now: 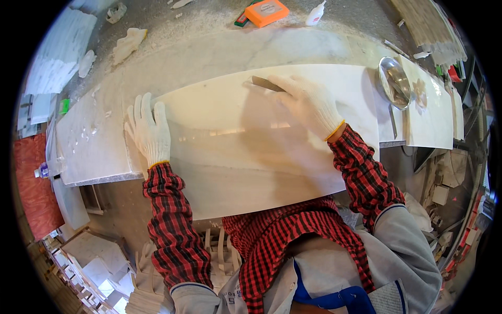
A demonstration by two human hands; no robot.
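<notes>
A large, glossy white stone slab (235, 178) lies in front of me, its near edge by my apron. My left hand (149, 128), in a white knit glove, rests with fingers stretched out along the slab's left edge. On the upper middle of the slab, my gloved right hand (311, 104) grips a flat metal scraper (265, 83). The scraper's blade points left and lies close to the surface; whether it touches cannot be told. My fingers hide its other end.
Right of the slab, a metal bowl (387, 89) stands near a thin flat strip (393, 123) and another white slab (431, 112). At the far side are an orange box (266, 12), a white squeeze bottle (316, 13) and a crumpled glove (128, 46). Stacked panels (65, 39) stand far left.
</notes>
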